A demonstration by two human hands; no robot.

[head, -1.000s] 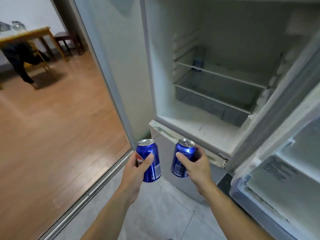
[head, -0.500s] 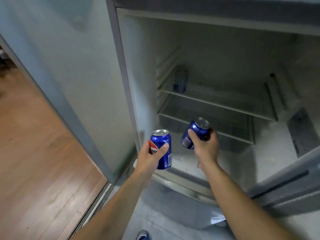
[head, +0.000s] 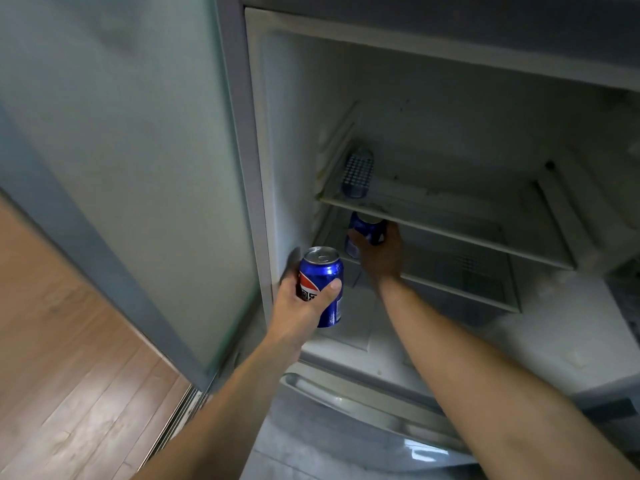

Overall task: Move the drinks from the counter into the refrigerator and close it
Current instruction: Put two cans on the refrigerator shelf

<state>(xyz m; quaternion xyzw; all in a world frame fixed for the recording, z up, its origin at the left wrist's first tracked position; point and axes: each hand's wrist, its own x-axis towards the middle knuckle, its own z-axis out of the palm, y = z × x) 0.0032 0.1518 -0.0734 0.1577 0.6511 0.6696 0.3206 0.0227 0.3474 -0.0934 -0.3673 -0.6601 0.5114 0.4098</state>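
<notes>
Right hand [head: 379, 252] wraps a blue can [head: 367, 230] far inside the refrigerator [head: 298, 161], just under the upper shelf [head: 446, 226], which its top could clip. Left hand [head: 304, 299] grips a second can [head: 320, 284] near the opening; red-white-blue logo, lettering unreadable.

upper fridge shelf [head: 450, 221], small grid-patterned container [head: 357, 173] standing on it

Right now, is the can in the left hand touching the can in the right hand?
Apart. The head view shows the left hand holding its can outside the refrigerator, while the right hand holds the other can under the shelf, with bare wall between.
</notes>
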